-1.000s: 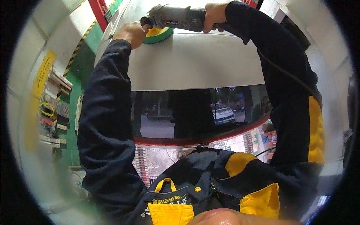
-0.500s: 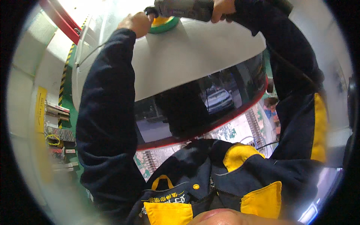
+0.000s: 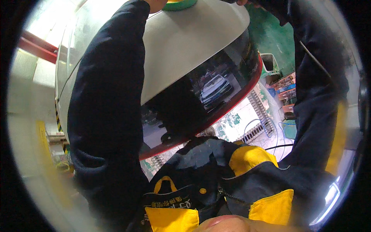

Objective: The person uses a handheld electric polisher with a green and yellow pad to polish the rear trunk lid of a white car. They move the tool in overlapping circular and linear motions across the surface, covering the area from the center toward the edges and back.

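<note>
Two hands at 12 o'clock, grips cut off: keep the green polishing pad (image 3: 179, 4) flat on the white car panel (image 3: 185, 46).

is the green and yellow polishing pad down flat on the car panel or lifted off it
Down on it. The green and yellow polishing pad sits against the silver-grey car panel with no visible gap; most of the pad is cut off by the picture's top edge.

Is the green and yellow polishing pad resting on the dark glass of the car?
No, the green and yellow pad sits at the top edge of the picture on the silver body panel, well above the dark glass.
</note>
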The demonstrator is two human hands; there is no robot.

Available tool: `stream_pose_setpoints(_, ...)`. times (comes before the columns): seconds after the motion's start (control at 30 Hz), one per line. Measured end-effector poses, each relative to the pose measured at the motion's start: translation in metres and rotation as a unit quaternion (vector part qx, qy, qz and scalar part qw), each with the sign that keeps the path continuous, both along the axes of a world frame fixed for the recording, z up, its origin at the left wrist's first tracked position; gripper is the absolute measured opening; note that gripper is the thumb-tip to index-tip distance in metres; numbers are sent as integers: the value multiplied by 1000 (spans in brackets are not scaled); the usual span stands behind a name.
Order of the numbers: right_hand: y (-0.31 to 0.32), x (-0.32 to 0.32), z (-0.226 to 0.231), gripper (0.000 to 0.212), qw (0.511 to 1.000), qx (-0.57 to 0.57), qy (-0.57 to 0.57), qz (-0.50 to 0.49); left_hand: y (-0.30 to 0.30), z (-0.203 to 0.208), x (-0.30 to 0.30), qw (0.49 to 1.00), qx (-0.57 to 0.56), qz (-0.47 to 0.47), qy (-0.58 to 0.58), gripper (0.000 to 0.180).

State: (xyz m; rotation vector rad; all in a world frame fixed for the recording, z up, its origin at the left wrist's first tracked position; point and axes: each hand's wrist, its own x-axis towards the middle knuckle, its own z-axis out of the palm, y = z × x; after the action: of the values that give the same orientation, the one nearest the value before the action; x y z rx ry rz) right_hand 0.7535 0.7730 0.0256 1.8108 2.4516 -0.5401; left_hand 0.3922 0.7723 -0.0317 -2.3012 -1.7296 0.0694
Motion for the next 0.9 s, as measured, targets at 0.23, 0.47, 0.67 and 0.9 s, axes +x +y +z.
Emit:
stream_pose_setpoints(0.23, 33, 89, -32, 20, 988, 117, -96, -21, 69, -11, 92, 986, 6, -81, 145, 36)
stream_pose_setpoints(0.47, -37, 120, -74, 28, 987, 12, 159, -30, 42, -22, 144, 986, 30, -147, 70, 41)
stream_pose_setpoints(0.67, -88, 78, -54, 31, 975, -7, 222, -9, -57, 1, 108, 998, 35, -22, -37, 37)
stream_pose_setpoints(0.9, -143, 4, -34, 34, 979, 20, 190, 79, -189, 22, 35, 967, 30, 122, -222, 43)
